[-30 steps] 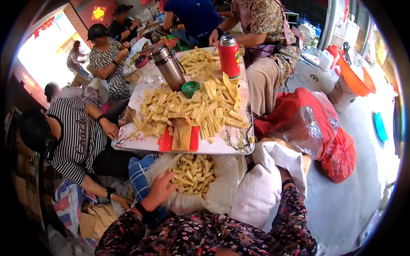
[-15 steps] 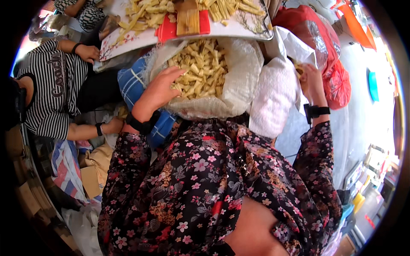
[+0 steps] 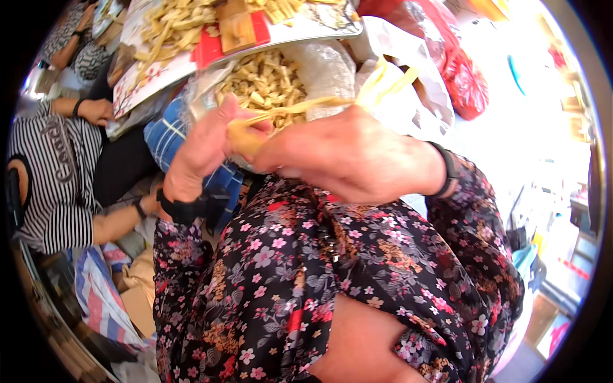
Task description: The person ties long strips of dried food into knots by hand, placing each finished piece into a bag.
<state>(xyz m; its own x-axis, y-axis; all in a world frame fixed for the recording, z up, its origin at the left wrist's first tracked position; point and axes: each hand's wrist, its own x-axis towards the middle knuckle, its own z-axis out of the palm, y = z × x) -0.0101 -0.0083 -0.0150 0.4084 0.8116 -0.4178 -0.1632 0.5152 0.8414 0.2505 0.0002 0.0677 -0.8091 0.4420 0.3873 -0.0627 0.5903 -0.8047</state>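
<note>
My left hand (image 3: 198,147) and my right hand (image 3: 361,156) meet in front of my chest. Pinched between them is a bundle of long, pale yellow strips (image 3: 386,86) of dried-looking food, whose exact kind I cannot make out. Loose ends stick out past my right hand, while a folded part lies against my left fingers. My right hand is closed, its fingertips mostly hidden and slightly blurred. Just beyond the hands, a white woven sack (image 3: 329,70) holds many short yellow pieces (image 3: 265,80).
Behind the sack, a white tabletop (image 3: 134,86) carries more strips (image 3: 175,29) and a wooden block (image 3: 236,29) on red material. A white bag (image 3: 389,38) and red plastic bags (image 3: 463,83) stand at right. At left sits a person in a striped shirt (image 3: 73,153).
My right hand has come out of the white bag at right, bringing yellow strips over to my left hand. My left hand has left the sack's edge and now grips them too. The view has shifted.
</note>
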